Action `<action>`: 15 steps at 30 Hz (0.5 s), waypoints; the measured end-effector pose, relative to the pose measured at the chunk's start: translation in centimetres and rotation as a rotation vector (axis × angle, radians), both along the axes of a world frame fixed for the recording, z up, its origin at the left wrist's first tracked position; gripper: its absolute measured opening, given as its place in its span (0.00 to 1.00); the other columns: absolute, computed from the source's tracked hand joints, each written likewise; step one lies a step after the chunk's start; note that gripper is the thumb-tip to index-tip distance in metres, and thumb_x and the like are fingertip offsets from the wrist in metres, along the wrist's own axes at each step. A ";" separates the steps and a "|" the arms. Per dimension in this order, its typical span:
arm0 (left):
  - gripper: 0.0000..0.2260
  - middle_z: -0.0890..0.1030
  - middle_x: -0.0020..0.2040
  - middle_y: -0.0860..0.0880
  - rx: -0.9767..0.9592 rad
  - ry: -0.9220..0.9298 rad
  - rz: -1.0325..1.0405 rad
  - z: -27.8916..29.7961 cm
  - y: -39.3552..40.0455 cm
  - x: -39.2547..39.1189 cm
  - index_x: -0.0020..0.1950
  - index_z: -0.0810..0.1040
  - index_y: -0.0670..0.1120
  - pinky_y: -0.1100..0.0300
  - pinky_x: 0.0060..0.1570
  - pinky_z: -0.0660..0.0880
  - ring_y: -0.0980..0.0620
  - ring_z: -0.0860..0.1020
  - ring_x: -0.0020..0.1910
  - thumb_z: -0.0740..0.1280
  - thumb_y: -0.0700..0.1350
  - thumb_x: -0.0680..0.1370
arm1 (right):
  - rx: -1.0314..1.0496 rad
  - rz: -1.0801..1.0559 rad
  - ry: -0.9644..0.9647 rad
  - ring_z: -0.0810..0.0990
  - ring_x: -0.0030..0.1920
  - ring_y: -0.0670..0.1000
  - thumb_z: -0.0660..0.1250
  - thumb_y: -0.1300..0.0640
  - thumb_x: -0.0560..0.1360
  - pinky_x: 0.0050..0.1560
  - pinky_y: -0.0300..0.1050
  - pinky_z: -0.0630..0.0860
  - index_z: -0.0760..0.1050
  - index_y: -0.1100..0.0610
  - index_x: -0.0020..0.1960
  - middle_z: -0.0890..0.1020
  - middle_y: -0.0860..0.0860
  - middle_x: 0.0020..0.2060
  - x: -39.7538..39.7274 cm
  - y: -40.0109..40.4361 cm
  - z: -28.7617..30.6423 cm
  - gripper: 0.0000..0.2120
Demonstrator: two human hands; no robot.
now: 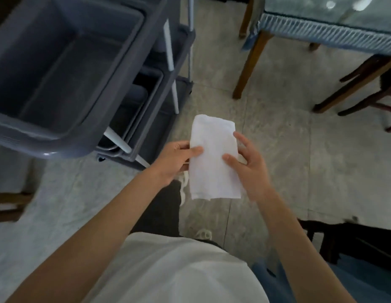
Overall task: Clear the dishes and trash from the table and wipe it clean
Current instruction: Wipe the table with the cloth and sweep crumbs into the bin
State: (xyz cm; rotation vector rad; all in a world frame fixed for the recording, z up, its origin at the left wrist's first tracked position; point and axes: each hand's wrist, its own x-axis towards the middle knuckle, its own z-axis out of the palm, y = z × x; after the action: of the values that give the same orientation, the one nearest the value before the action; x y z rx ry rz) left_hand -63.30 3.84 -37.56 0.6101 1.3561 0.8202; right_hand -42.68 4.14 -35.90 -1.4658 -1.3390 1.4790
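From my seat at the remote feed, I saw both hands held out in front of the body, over the floor, with a folded white cloth between them. The left hand pinched the cloth's left edge — thumb lying on top of it, the other fingers curled underneath. The right hand held the right edge the same way, thumb pressed on the upper face and fingers spread behind and beside it. The cloth was a long rectangle, its far end pointing away from the person and its near end hanging a little below the hands, edges slightly uneven there.

To the left stood a grey cart with a large grey bin on its top level; I could see the inside of the bin and nothing in it showed. A lower bin sat beneath, mostly in shadow, so I could not tell its contents. At upper right was the table — a glass top over a blue fringed cover, on brown wooden legs — well apart from the hands. Dark chair legs stood beside it. The person wore a white shirt, and a pale shoe showed on the floor below the cloth.
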 end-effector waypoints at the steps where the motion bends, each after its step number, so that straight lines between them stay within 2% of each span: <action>1: 0.12 0.87 0.54 0.47 0.010 -0.003 0.027 -0.1 1.0 -0.1 0.60 0.84 0.42 0.50 0.51 0.83 0.46 0.86 0.53 0.73 0.43 0.78 | -0.004 0.023 -0.013 0.79 0.65 0.49 0.73 0.52 0.79 0.64 0.58 0.80 0.74 0.23 0.57 0.76 0.46 0.72 -0.1 1.6 -0.1 0.22; 6: 0.10 0.87 0.54 0.46 0.056 0.016 0.165 -1.8 8.8 -1.6 0.58 0.84 0.41 0.55 0.50 0.84 0.47 0.86 0.53 0.73 0.41 0.78 | -0.042 0.095 -0.092 0.78 0.64 0.48 0.71 0.53 0.80 0.64 0.58 0.79 0.70 0.36 0.70 0.77 0.44 0.69 -1.5 12.4 -2.2 0.23; 9: 0.09 0.87 0.54 0.45 0.051 0.020 0.274 -2.3 14.3 -2.8 0.57 0.84 0.40 0.55 0.51 0.84 0.46 0.85 0.54 0.74 0.39 0.77 | -0.046 0.174 -0.102 0.79 0.63 0.46 0.72 0.52 0.79 0.64 0.56 0.80 0.70 0.36 0.72 0.79 0.41 0.66 -3.3 19.9 -2.7 0.25; 12: 0.09 0.87 0.54 0.45 0.055 0.012 0.366 -1.9 19.2 -4.2 0.58 0.83 0.39 0.56 0.50 0.84 0.47 0.85 0.54 0.72 0.38 0.78 | -0.047 0.237 -0.098 0.80 0.63 0.47 0.73 0.55 0.79 0.63 0.56 0.80 0.71 0.37 0.71 0.80 0.43 0.66 -5.3 26.7 -2.2 0.25; 15: 0.08 0.87 0.53 0.47 0.105 0.037 0.411 -0.9 23.8 -6.0 0.57 0.83 0.42 0.54 0.53 0.83 0.48 0.85 0.54 0.71 0.37 0.79 | 0.019 0.304 -0.094 0.81 0.60 0.41 0.72 0.57 0.79 0.63 0.53 0.80 0.72 0.39 0.71 0.80 0.40 0.64 -8.0 33.0 -1.0 0.24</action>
State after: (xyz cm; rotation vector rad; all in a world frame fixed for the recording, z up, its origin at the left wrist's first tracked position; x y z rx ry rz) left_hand -69.33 27.68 -38.49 0.4320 1.5032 1.2215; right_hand -50.65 37.13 -36.93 -1.3791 -1.6888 1.5941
